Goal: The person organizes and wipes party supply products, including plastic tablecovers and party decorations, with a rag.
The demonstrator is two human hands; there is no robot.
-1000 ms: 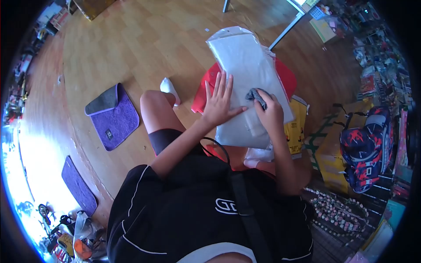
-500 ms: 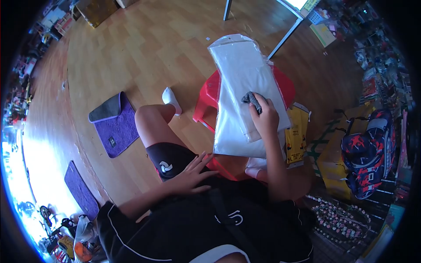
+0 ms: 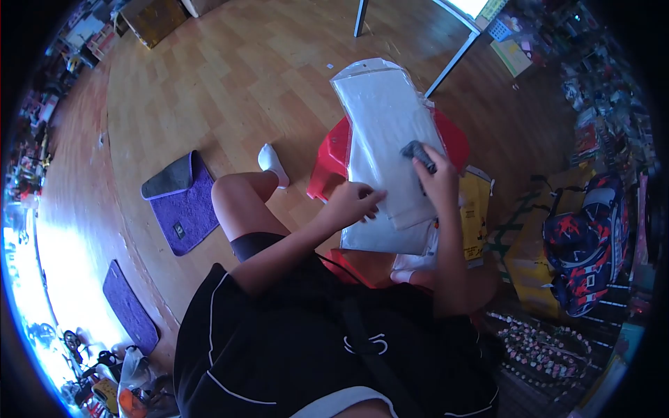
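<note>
Clear plastic packages with white contents (image 3: pixel 383 111) lie stacked on a red plastic stool (image 3: pixel 451 139) in front of me. My right hand (image 3: pixel 439 177) grips a crumpled grey cloth (image 3: pixel 418 153) over the right part of the upper package. At the left edge of the packages is my left hand (image 3: pixel 355 203), its fingers bent and apart, with nothing seen in them. Its fingertips reach over the plastic.
A purple mat (image 3: pixel 185 212) with one end folded lies on the wooden floor at left. To the right are a yellow package (image 3: pixel 474 209), a cardboard box (image 3: pixel 526 268) and a dark blue and red bag (image 3: pixel 584 237). A metal table leg (image 3: pixel 451 63) stands ahead.
My left hand has moved from my lap up and forward to the packages. My right hand has shifted slightly to the right with the grey cloth.
</note>
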